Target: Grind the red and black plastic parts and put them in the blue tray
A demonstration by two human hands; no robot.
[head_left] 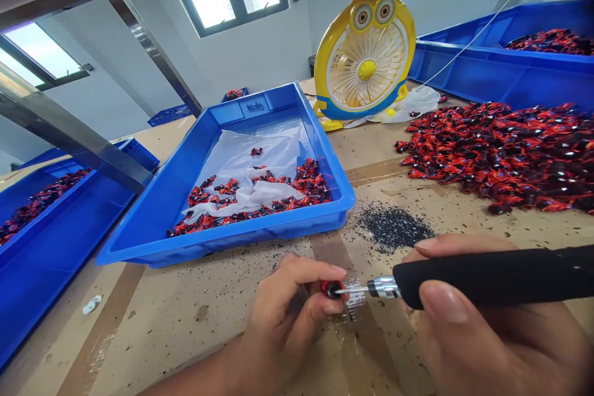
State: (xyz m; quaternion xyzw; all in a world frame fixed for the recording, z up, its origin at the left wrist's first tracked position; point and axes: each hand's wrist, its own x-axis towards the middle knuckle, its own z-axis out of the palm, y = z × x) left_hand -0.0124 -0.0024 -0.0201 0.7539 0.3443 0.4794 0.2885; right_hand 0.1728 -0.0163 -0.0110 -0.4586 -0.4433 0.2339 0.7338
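Note:
Between thumb and index finger, my left hand (294, 303) pinches a small red and black part (332, 288) above the table. My right hand (482, 328) is wrapped round a thick black-handled tool (492, 275) with a silver collar. The tool's thin metal tip points left and meets the dark round opening of the part. Behind my left hand, a blue tray (223, 244) holds several similar red and black parts on thin white sheeting. A pile of black shavings (394, 227) lies on the table beyond the tool.
A large heap of red and black parts (505, 154) covers the right side. A yellow fan (366, 68) stands behind. More blue bins (492, 77) are at the back right and the left (69, 241). A white scrap (91, 304) lies at the left; a metal frame (83, 130) crosses there.

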